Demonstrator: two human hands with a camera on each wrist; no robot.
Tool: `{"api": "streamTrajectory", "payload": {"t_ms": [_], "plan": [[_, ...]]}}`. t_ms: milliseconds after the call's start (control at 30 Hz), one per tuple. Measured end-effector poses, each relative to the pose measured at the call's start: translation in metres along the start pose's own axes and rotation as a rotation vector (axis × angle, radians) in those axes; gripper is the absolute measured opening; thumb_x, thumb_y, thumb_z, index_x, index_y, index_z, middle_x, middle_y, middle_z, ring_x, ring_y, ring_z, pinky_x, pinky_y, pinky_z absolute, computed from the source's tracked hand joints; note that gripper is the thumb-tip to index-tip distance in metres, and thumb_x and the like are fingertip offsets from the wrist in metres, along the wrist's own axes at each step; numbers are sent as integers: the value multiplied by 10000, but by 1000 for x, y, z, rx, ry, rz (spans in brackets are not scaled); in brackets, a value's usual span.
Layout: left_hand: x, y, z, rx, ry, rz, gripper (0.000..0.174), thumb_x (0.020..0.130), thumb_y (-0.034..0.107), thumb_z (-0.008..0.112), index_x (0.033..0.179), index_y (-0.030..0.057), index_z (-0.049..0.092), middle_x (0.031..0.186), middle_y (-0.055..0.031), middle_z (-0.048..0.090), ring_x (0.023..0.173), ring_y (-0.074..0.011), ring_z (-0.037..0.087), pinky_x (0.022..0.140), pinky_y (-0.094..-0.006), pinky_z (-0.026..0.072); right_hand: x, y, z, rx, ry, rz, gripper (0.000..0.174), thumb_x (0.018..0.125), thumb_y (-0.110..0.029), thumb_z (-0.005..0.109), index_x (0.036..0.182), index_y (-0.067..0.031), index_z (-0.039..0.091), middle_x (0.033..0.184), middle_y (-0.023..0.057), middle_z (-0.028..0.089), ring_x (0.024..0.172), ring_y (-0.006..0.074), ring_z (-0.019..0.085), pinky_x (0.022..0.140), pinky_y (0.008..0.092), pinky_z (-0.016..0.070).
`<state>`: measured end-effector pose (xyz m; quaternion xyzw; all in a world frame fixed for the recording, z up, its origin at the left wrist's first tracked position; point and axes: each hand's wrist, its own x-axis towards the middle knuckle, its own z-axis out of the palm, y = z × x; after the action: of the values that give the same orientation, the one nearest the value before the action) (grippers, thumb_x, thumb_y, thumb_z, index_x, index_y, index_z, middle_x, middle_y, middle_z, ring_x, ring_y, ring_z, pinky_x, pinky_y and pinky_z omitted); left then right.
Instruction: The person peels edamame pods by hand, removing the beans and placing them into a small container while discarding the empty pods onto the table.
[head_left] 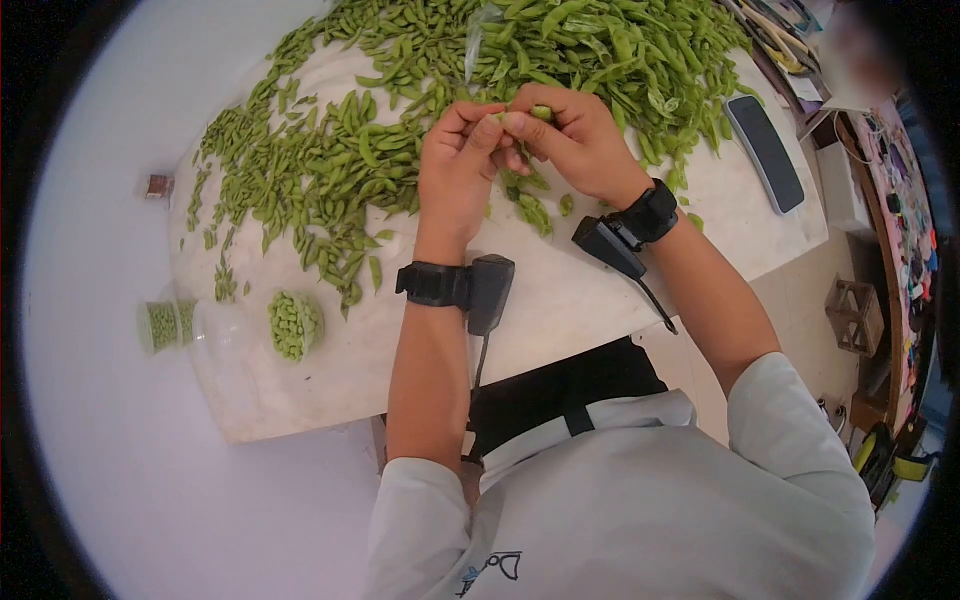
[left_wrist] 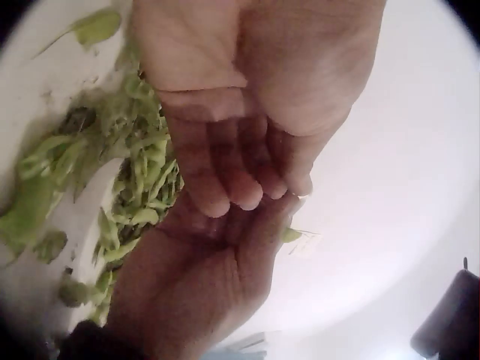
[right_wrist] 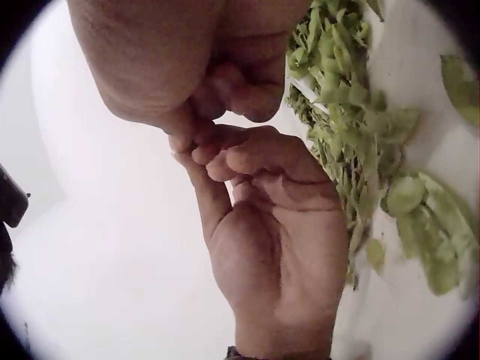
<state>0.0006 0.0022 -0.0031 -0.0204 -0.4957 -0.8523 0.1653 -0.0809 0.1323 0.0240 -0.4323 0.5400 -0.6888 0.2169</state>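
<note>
Both hands meet over the near side of a heap of green soybean pods. Thumb and fingers of the left hand [head_left: 458, 170] pinch one end of a small soybean pod [head_left: 541, 112], mostly hidden by fingers. The right hand [head_left: 585, 140] grips it from the other side, its index finger curled and thumb pressed toward the left thumb. In the left wrist view a green tip of the pod [left_wrist: 291, 235] pokes out past the right hand [left_wrist: 202, 277]. From the right wrist, the left hand [right_wrist: 281, 240] shows its palm, its fingertips touching the right hand's; the pod is hidden there.
Piled soybean pods [head_left: 620, 50] cover the far side of the pale table [head_left: 400, 350], with looser pods [head_left: 320, 170] to the left. A clear cup of shelled beans [head_left: 295, 325] stands front left, another container of beans [head_left: 160, 327] beyond it. A phone [head_left: 766, 155] lies right.
</note>
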Motion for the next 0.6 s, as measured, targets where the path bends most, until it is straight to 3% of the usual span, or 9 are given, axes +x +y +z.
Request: {"api": "streamTrajectory", "payload": {"t_ms": [300,400,500,600], "plan": [[1,2,8,17,57,-19,141,929,201,522,969,66,506,794,-55,584,613,-164,544,584,-338,520,0,0,-1,-218,44,-137,160,912,-130,527,829,1,569,642,27,570,574,59,549,515,222,439],[1,3,9,109,103,16,194,904,183,570,986,16,512,817,-72,578,648,-141,562,578,-308,522,-1,-5,0,-242,67,-98,180,916,-153,526,818,-7,564,640,21,572,562,57,536,499,217,422],[1,0,5,252,78,121,188,898,165,579,986,15,508,807,-68,570,662,-139,567,569,-298,519,-1,-1,3,-86,136,-20,203,917,-190,533,811,-20,565,625,4,553,525,50,491,467,208,385],[1,3,5,269,91,136,171,887,133,590,982,12,515,806,-67,568,665,-140,565,581,-295,518,1,8,-1,-123,141,-19,220,918,-218,538,804,-31,567,618,-19,530,509,35,442,447,194,347]]}}
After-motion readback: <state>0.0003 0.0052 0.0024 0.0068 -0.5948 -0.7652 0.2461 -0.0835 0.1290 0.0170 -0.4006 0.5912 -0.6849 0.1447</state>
